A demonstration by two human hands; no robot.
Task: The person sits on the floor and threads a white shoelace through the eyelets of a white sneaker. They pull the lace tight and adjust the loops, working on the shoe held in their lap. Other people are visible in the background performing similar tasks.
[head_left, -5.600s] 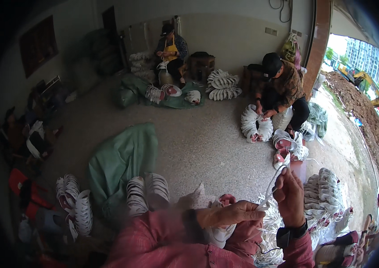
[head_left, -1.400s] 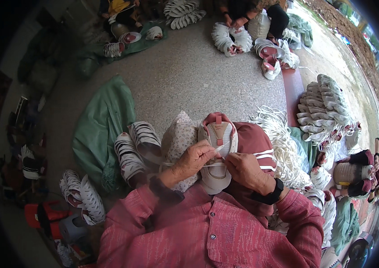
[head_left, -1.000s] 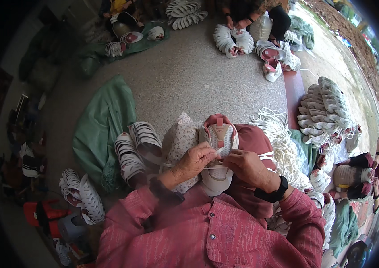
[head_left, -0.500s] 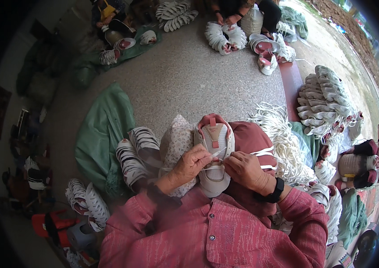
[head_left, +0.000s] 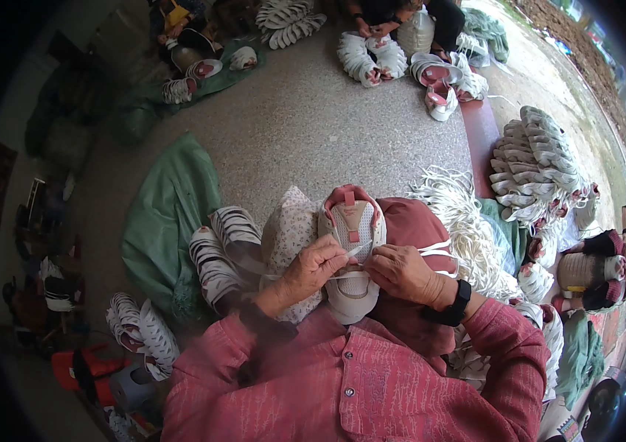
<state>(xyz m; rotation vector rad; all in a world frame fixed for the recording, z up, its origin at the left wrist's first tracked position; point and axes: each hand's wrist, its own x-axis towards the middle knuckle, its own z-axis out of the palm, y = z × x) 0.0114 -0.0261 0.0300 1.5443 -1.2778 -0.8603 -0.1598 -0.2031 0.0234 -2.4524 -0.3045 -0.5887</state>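
A white and pink shoe (head_left: 355, 218) with a beige tongue lies on my lap, its toe toward me. Over its lacing area both hands are closed. My left hand (head_left: 311, 269) pinches a white shoelace (head_left: 354, 251) at the left eyelet edge, and a length of lace trails left from under it. My right hand (head_left: 406, 274) has thumb and fingers pressed together on the lace at the right edge, fingertips partly hidden. Loose lace (head_left: 436, 249) drapes over my right thigh beside a large pile of white laces (head_left: 451, 202).
White shoes in rows (head_left: 223, 254) stand left of my knees, near a green sack (head_left: 169, 214). A tall stack of shoe uppers (head_left: 537, 166) is at the right. Across the speckled floor (head_left: 291, 125), other people work beside ring-shaped rows of shoes (head_left: 361, 62).
My right hand has shifted slightly up and toward the left hand over the shoe. The left hand stays in nearly the same place, and the shoe remains on my lap.
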